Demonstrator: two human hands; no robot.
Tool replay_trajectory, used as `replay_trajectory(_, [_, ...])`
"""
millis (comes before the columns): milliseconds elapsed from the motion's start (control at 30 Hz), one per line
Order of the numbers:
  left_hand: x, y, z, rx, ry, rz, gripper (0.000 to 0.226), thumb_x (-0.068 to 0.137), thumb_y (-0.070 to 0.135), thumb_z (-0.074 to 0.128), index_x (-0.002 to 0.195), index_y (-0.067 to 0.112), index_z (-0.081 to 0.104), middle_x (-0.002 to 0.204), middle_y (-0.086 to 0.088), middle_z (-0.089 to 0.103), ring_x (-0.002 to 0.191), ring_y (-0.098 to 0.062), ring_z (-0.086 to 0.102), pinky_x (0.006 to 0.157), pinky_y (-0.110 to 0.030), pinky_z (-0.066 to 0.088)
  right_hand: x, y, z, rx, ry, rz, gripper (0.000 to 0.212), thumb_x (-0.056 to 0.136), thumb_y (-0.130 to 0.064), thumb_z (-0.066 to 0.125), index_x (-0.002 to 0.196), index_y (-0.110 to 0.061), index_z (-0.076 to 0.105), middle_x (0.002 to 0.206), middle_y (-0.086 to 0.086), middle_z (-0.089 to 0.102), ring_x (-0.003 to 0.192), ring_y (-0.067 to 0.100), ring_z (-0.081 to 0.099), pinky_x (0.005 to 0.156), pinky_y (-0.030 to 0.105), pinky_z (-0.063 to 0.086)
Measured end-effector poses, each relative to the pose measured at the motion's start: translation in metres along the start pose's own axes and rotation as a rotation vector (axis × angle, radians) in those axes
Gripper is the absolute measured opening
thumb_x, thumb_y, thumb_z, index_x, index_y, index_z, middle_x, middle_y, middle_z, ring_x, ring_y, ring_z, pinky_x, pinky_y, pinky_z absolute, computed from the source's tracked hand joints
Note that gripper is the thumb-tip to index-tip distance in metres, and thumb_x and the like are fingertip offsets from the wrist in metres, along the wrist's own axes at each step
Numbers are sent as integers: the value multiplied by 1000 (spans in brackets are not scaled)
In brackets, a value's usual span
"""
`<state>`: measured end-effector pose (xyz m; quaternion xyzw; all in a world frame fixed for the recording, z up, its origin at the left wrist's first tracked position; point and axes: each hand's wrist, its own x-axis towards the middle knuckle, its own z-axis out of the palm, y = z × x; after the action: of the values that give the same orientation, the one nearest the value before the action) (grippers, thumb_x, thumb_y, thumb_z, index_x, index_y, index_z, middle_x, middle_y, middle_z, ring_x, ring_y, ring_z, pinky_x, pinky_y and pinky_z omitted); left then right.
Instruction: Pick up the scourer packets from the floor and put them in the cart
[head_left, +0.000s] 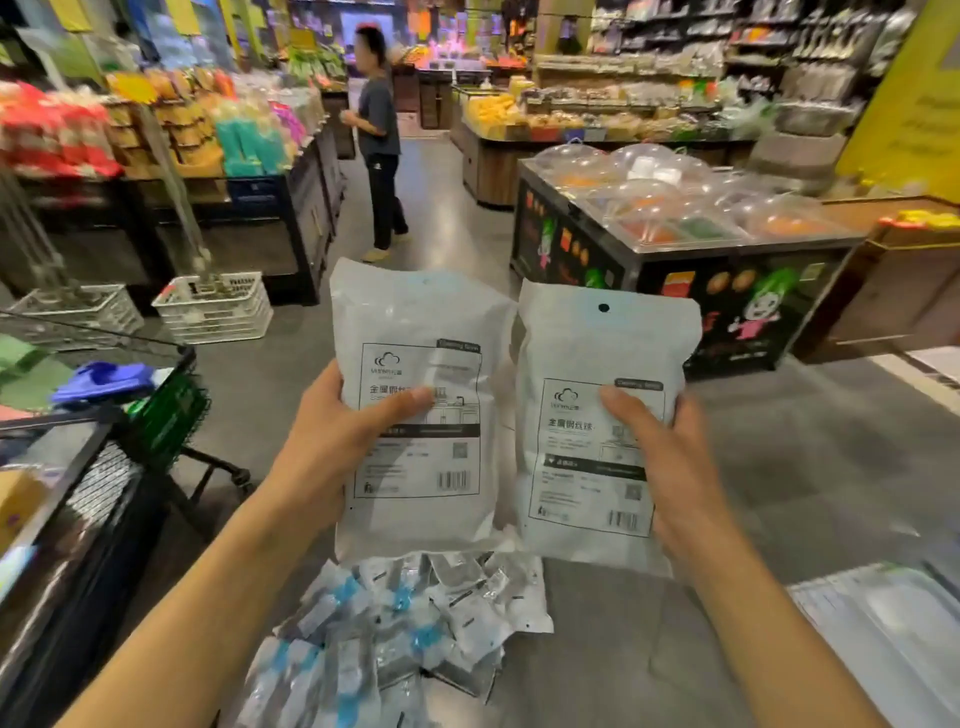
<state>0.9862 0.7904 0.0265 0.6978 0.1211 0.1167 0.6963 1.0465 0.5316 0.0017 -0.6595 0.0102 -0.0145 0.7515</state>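
Observation:
I hold two white scourer packets upright in front of me, each with a black-framed label and barcode. My left hand (337, 441) grips the left packet (421, 322) by its left edge, thumb across the label. My right hand (670, 457) grips the right packet (602, 338) by its right edge, thumb on the front. Below them a pile of several more packets (395, 634), white with blue marks, lies on the floor. The black mesh cart (171, 410) stands at the left, holding green and blue goods.
A person (382, 140) stands in the aisle ahead. A black display counter with clear domed lids (675, 244) is at the right. White plastic baskets (215, 306) sit on the floor left of centre. Stocked shelves line the left side.

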Motion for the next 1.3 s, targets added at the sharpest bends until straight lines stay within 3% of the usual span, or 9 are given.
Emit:
replay_trajectory(100, [-4, 3, 20, -4, -151, -25, 41, 79, 15, 83, 115, 19, 64, 102, -3, 80, 89, -26, 78, 76, -46, 63, -38, -11, -27, -35, 143, -27, 37, 89, -23, 78, 121, -25, 59, 109, -2, 79, 93, 17, 78, 82, 44, 64])
replay_trajectory(333, [-36, 1, 106, -18, -545, -84, 35, 78, 16, 84, 107, 21, 65, 96, 0, 81, 84, -26, 79, 79, -48, 62, -156, -32, -116, -86, 581, -72, 44, 88, -21, 78, 128, -23, 60, 113, 1, 78, 101, 24, 77, 85, 49, 62])
replay_trajectory(500, [-103, 8, 199, -52, -889, -77, 39, 73, 19, 85, 108, 24, 67, 93, 5, 81, 79, -19, 79, 65, -36, 63, -262, -48, -177, -124, 904, -91, 35, 89, -19, 77, 120, -22, 63, 107, 2, 80, 95, 24, 78, 86, 54, 62])
replay_trajectory(633, [-180, 16, 266, -83, -1149, -107, 51, 65, 19, 87, 112, 20, 67, 100, -2, 81, 87, -25, 79, 73, -42, 63, -348, -57, -218, -93, 1146, -141, 28, 90, -16, 76, 111, -29, 63, 102, -1, 80, 93, 24, 79, 87, 57, 62])
replay_trajectory(733, [-244, 16, 308, -96, -1286, -106, 56, 64, 19, 88, 116, 16, 67, 103, -4, 80, 91, -28, 78, 78, -47, 63, -415, -58, -248, -97, 1263, -159, 35, 90, -20, 77, 122, -25, 63, 111, 2, 79, 99, 26, 78, 89, 58, 60])
replay_trajectory(900, [-374, 8, 362, -86, -1478, -127, 57, 61, 19, 88, 115, 14, 70, 102, -5, 80, 91, -27, 78, 75, -44, 63, -541, -55, -295, -90, 1490, -177, 41, 88, -24, 80, 125, -24, 63, 114, 3, 78, 101, 28, 77, 90, 59, 60])
replay_trajectory(1067, [-511, -2, 397, -22, -1689, -122, 55, 65, 19, 90, 116, 24, 68, 103, 1, 80, 91, -22, 78, 77, -43, 62, -673, -49, -315, -126, 1722, -162, 45, 88, -25, 78, 128, -24, 59, 116, 0, 77, 99, 21, 77, 85, 47, 62])
replay_trajectory(1200, [-619, -13, 412, -2, -1857, -161, 50, 68, 17, 90, 113, 21, 68, 95, 2, 81, 81, -19, 79, 61, -33, 61, -766, -40, -312, -113, 1904, -141, 37, 91, -20, 76, 125, -24, 61, 113, 1, 78, 100, 23, 77, 87, 50, 61])
replay_trajectory(1300, [-698, -19, 421, 37, -2015, -177, 59, 57, 23, 91, 112, 19, 69, 96, -1, 81, 83, -23, 79, 66, -37, 61, -826, -34, -308, -67, 2101, -139, 34, 88, -24, 79, 118, -24, 62, 109, 0, 79, 98, 22, 77, 90, 54, 61])
